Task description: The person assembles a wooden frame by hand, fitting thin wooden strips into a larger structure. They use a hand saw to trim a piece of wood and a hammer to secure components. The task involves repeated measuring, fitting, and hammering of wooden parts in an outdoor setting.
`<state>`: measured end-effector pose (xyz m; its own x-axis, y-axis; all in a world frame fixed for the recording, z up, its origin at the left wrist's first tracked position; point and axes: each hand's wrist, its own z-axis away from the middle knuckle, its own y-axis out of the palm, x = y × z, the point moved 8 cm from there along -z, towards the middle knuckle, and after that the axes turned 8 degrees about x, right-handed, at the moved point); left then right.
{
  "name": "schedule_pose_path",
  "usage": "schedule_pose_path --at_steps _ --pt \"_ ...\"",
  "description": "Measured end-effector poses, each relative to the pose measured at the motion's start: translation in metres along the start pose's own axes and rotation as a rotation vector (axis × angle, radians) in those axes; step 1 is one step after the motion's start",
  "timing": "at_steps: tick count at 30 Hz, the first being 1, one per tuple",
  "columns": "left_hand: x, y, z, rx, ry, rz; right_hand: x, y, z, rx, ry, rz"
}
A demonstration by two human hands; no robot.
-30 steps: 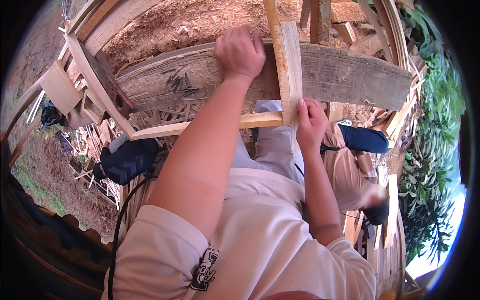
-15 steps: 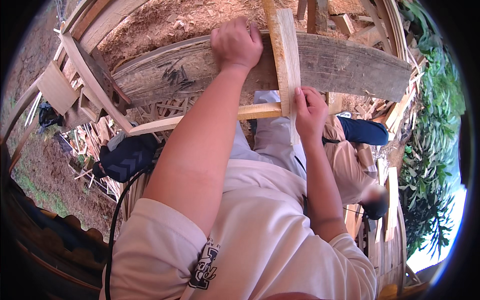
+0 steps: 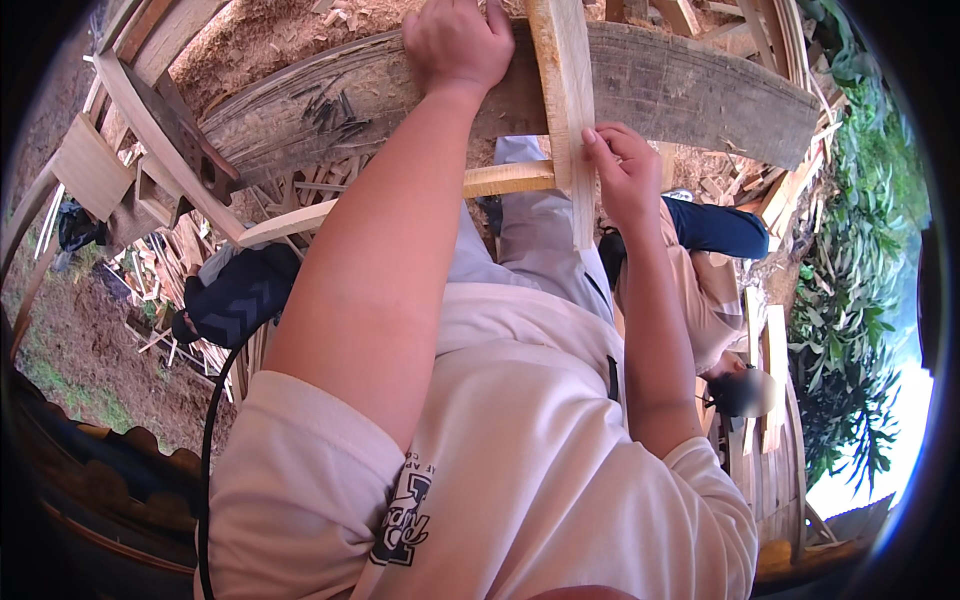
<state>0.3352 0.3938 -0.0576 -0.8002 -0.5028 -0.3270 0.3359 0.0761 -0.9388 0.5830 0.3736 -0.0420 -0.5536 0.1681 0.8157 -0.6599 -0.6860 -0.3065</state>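
A pale wooden strip point(image 3: 578, 120) stands across a broad, weathered plank point(image 3: 690, 85) in front of me. A second pale strip point(image 3: 510, 178) meets it from the left, forming a corner. My right hand point(image 3: 630, 180) pinches the right edge of the upright strip near its lower end, thumb against the wood. My left hand point(image 3: 455, 45) is closed in a fist over the plank, left of the strip; its curled fingers hide whatever may be inside. Dark thin slivers point(image 3: 335, 115) lie on the plank left of my left forearm.
A person in dark clothing point(image 3: 240, 295) is at the left, another in a tan shirt point(image 3: 715, 300) at the right. Wooden frame pieces point(image 3: 165, 150) stand at the left. Wood scraps cover the ground; leafy plants point(image 3: 850, 330) line the right side.
The plank, strips and both hands now appear higher in the picture and slightly left. My right hand's fingers have shifted at the strip's edge; the left fist stays closed.
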Motion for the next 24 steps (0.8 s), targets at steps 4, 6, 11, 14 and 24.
schedule_pose_path --at_steps 4,6,11,14,24 --pt "0.001 -0.001 0.0 -0.002 0.003 0.012 -0.004 0.0 -0.004 0.067 -0.015 0.004" --pt "0.001 -0.002 0.001 -0.01 0.016 0.019 -0.001 0.001 -0.005 0.082 -0.01 0.001" --pt "-0.002 -0.001 0.002 0.028 0.009 0.008 0.0 0.0 -0.003 0.054 -0.006 0.041" --pt "0.004 0.004 0.002 0.097 -0.037 0.001 0.003 -0.001 -0.003 0.061 0.023 0.059" --pt "0.009 0.003 0.0 0.155 -0.072 0.031 0.012 -0.001 -0.002 0.068 0.041 0.062"
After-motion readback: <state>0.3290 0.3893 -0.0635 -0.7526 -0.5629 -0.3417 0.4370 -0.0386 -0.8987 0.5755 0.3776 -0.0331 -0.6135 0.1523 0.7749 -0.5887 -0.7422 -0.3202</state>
